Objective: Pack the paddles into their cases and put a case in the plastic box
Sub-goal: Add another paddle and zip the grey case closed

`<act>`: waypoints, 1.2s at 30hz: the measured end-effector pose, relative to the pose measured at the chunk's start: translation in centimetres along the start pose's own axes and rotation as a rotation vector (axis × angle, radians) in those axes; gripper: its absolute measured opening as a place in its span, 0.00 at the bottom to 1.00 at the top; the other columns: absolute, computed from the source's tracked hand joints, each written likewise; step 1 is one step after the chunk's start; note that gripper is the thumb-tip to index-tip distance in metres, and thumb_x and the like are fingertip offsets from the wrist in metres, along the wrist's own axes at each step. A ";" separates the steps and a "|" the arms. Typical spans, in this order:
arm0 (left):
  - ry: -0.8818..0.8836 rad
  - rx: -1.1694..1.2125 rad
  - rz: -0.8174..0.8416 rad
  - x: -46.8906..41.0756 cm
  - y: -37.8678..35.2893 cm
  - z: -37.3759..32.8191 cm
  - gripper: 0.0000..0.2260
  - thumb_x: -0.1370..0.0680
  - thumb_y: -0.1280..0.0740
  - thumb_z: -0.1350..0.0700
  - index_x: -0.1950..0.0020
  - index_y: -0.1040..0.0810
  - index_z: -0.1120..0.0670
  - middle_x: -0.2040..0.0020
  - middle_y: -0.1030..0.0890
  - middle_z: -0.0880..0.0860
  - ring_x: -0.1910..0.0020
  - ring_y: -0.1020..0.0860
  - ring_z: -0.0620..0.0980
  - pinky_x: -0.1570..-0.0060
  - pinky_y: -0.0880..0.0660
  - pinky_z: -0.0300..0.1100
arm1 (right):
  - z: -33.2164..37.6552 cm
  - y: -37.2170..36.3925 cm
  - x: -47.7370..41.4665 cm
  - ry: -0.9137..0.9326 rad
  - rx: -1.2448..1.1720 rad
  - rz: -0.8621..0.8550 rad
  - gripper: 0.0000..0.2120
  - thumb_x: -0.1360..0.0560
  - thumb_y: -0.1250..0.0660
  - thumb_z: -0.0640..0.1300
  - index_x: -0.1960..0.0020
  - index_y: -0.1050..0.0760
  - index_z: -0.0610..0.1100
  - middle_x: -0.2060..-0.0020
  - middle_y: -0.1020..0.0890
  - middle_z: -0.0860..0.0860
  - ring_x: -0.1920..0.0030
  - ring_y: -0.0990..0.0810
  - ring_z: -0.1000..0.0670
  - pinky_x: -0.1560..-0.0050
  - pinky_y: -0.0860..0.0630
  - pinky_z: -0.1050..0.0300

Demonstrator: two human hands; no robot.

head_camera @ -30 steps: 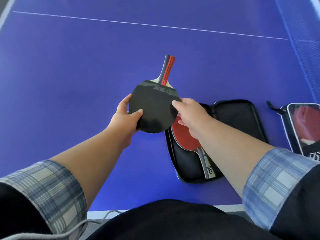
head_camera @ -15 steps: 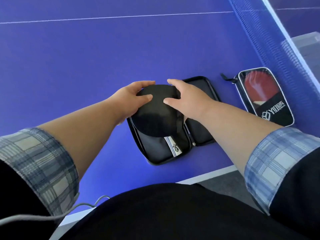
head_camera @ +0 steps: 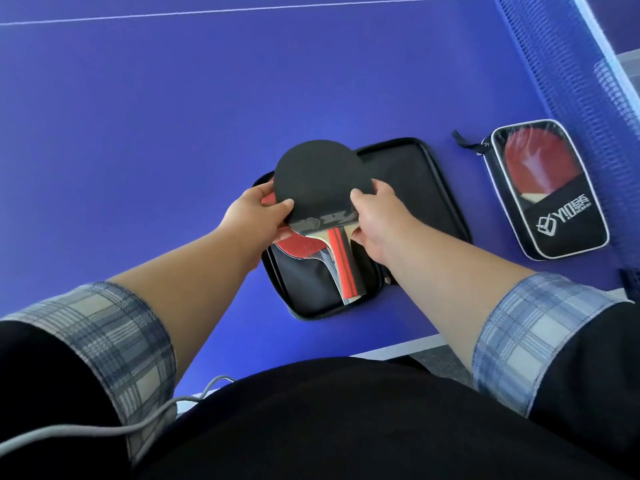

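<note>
A black-faced paddle [head_camera: 320,178] hangs over an unzipped black case [head_camera: 412,188], its red-and-black handle pointing toward me. My left hand [head_camera: 258,216] pinches the blade's left edge. My right hand [head_camera: 375,216] grips the right edge near the handle's neck. A red-faced paddle [head_camera: 299,247] lies in the case's left half, mostly covered by the held one. A second case [head_camera: 554,216], zipped, with a clear window showing a red paddle, lies to the right. No plastic box is in view.
Everything sits on a blue table-tennis table [head_camera: 138,133] near its front edge. The net [head_camera: 568,74] runs along the right side. A grey cable [head_camera: 104,431] hangs by my left sleeve.
The black paddle has been turned round between both hands: its handle pointed away, now it points toward me. It has come over the open case, above the red paddle.
</note>
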State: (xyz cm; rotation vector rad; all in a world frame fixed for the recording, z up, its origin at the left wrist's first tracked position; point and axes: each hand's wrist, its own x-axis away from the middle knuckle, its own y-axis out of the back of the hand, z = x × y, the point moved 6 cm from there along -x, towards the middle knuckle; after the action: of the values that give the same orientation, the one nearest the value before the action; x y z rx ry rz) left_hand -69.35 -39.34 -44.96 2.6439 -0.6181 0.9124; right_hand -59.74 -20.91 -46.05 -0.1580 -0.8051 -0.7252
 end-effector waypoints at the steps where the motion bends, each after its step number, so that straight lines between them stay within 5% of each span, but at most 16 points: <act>1: -0.009 -0.024 0.002 -0.1 0.1 0.0 0.20 0.21 0.32 0.56 0.30 0.25 0.43 0.49 0.15 0.45 0.59 0.14 0.48 0.53 0.18 0.42 | -0.4 0.2 0.1 0.017 0.066 -0.030 0.22 0.22 0.37 0.45 0.29 0.34 0.56 0.50 0.18 0.51 0.50 0.16 0.47 0.50 0.16 0.45; 5: -0.041 -0.181 -0.037 -0.2 0.3 0.2 0.17 0.22 0.35 0.56 0.46 0.22 0.31 0.54 0.15 0.36 0.59 0.14 0.47 0.50 0.19 0.45 | -1.6 0.4 0.2 0.054 0.160 -0.062 0.22 0.25 0.34 0.41 0.33 0.31 0.55 0.55 0.19 0.53 0.51 0.15 0.45 0.49 0.17 0.41; 8: -0.057 -0.248 -0.085 0.1 0.2 0.1 0.20 0.23 0.37 0.55 0.60 0.25 0.26 0.57 0.17 0.31 0.58 0.15 0.48 0.59 0.21 0.43 | -1.5 0.1 0.0 0.091 0.274 -0.059 0.22 0.25 0.34 0.39 0.33 0.30 0.53 0.51 0.18 0.51 0.49 0.16 0.43 0.48 0.17 0.45; 14: -0.087 -0.418 -0.179 -1.0 0.5 -0.2 0.12 0.23 0.39 0.55 0.49 0.19 0.40 0.57 0.16 0.44 0.59 0.16 0.55 0.63 0.19 0.49 | -1.0 -0.9 -0.6 0.140 0.459 -0.078 0.29 0.24 0.34 0.41 0.24 0.35 0.51 0.36 0.26 0.46 0.49 0.20 0.45 0.63 0.26 0.59; 18: -0.085 -0.445 -0.200 -1.3 0.5 0.1 0.11 0.24 0.39 0.56 0.50 0.20 0.43 0.56 0.16 0.50 0.68 0.23 0.54 0.64 0.21 0.47 | -0.8 -1.2 -0.6 0.129 0.633 -0.103 0.31 0.22 0.34 0.45 0.21 0.39 0.50 0.31 0.32 0.45 0.37 0.25 0.38 0.40 0.23 0.43; 24: -0.027 -0.431 -0.239 -1.7 0.2 0.7 0.11 0.32 0.42 0.59 0.56 0.22 0.59 0.66 0.28 0.54 0.73 0.36 0.53 0.77 0.35 0.38 | -1.1 -1.1 -0.7 0.144 0.653 -0.062 0.30 0.22 0.34 0.44 0.22 0.39 0.45 0.28 0.34 0.44 0.36 0.25 0.37 0.38 0.24 0.41; 28: -0.002 -0.427 -0.285 -1.7 0.0 0.6 0.13 0.32 0.41 0.59 0.52 0.22 0.61 0.61 0.26 0.54 0.73 0.33 0.53 0.75 0.30 0.40 | -0.9 -1.0 -0.9 0.170 0.672 -0.043 0.34 0.22 0.33 0.43 0.20 0.44 0.48 0.29 0.34 0.44 0.37 0.24 0.38 0.38 0.24 0.43; 31: 0.014 -0.440 -0.323 -1.3 -0.5 0.8 0.22 0.28 0.40 0.59 0.34 0.27 0.50 0.41 0.28 0.53 0.58 0.21 0.56 0.57 0.19 0.52 | -0.5 -1.0 -0.6 0.218 0.677 0.018 0.37 0.22 0.32 0.43 0.19 0.48 0.54 0.31 0.34 0.44 0.42 0.22 0.39 0.41 0.22 0.43; 36: 0.020 -0.590 -0.427 -0.9 -1.8 0.6 0.30 0.26 0.42 0.61 0.24 0.38 0.47 0.31 0.34 0.55 0.36 0.32 0.60 0.47 0.26 0.56 | 1.4 1.9 -2.1 0.314 0.708 0.106 0.31 0.23 0.33 0.51 0.22 0.39 0.53 0.29 0.32 0.46 0.46 0.22 0.47 0.49 0.29 0.56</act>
State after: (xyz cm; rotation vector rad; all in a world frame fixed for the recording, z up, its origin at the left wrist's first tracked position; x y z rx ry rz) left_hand -68.81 -37.71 -46.16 2.1057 -0.2424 0.5250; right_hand -60.36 -17.80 -46.34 0.5363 -0.7021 -0.3199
